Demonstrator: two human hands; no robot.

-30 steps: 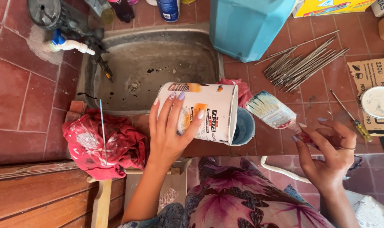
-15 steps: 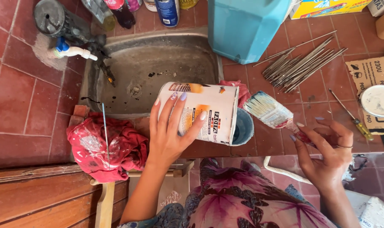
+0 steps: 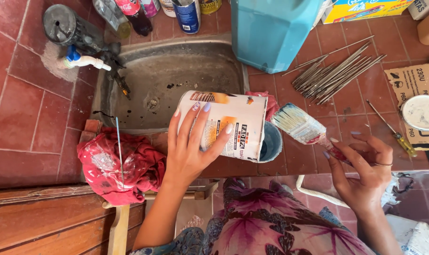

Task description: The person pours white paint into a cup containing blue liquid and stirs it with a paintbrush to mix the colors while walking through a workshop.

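Observation:
My left hand (image 3: 191,151) grips a white paint can (image 3: 228,125), tipped on its side with its mouth toward a small blue cup (image 3: 271,141) just to its right. My right hand (image 3: 363,170) holds a paint brush (image 3: 304,127) by the handle, its pale blue bristles pointing left near the cup. Both hands hover over the front edge of a red tiled counter (image 3: 30,108), in front of a grimy sink (image 3: 162,80).
A red paint-stained rag (image 3: 120,165) lies left of my left hand. A blue jerrycan (image 3: 271,28), a bundle of thin metal rods (image 3: 337,73), a can lid on cardboard (image 3: 422,113), a screwdriver (image 3: 394,130), bottles and cans (image 3: 186,14) surround the sink.
Nothing has visibly moved apart from a slight downward shift of the camera; both hands keep their hold on the can and brush.

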